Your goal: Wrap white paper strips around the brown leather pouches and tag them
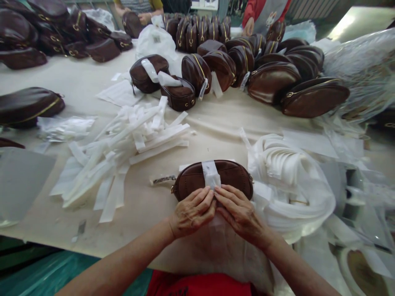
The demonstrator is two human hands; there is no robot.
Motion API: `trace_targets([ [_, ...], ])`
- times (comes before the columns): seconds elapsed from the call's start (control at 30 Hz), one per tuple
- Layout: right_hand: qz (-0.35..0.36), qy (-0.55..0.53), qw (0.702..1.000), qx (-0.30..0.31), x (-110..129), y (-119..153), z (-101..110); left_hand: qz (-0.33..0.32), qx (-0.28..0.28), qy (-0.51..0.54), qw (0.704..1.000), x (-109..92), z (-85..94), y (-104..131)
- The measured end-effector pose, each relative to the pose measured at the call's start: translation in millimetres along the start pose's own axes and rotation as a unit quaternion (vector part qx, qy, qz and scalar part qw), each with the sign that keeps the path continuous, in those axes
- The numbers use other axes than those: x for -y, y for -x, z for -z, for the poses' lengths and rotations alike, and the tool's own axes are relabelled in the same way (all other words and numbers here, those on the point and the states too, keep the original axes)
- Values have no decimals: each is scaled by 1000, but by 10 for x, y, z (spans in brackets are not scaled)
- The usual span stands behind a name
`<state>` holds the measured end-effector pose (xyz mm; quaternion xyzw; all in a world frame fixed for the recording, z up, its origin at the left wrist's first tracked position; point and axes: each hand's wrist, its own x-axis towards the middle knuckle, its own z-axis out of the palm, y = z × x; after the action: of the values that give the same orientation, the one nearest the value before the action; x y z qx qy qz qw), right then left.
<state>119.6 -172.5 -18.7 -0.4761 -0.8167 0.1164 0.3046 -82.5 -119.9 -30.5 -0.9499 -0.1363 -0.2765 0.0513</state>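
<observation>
A dark brown oval bag (236, 174) lies in front of me near the table's front edge. Across its middle runs a white strip (210, 170). The fingers of my left hand (195, 209) are closed on the lower end of this strip, against the bag's near side. My right hand (239, 209) pinches the strip from the other side, its fingertips almost meeting those of the left. Under the fingers, the strip's end is hidden. A small clear packet with something dark inside (163, 179) sticks out at the bag's left end.
Loose white strips (123, 148) are heaped to the left, and a white coiled roll (290, 181) lies on the right. Several brown bags (271, 82) stand farther back, with more piled (55, 33) at far left. Two people (265, 16) work across the table.
</observation>
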Motion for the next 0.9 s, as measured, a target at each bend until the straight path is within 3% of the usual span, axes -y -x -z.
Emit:
trace_targets([
  [0.13,16,-4,999,34,-23,1,59,7,37,57,998,24,92,-37],
  [0.3,50,0,998,34,-102,9,71,31,91,168,981,90,237,-92],
  [0.5,69,22,997,14,-114,8,3,72,4,86,994,7,117,-122],
  [0.63,67,26,997,12,-65,28,48,67,-12,46,997,-51,43,-121],
  [0.8,46,49,998,-4,120,403,143,65,-17,43,997,-47,20,-78],
  [0.9,-31,11,999,12,267,656,81,61,-16,45,997,-47,14,-68],
])
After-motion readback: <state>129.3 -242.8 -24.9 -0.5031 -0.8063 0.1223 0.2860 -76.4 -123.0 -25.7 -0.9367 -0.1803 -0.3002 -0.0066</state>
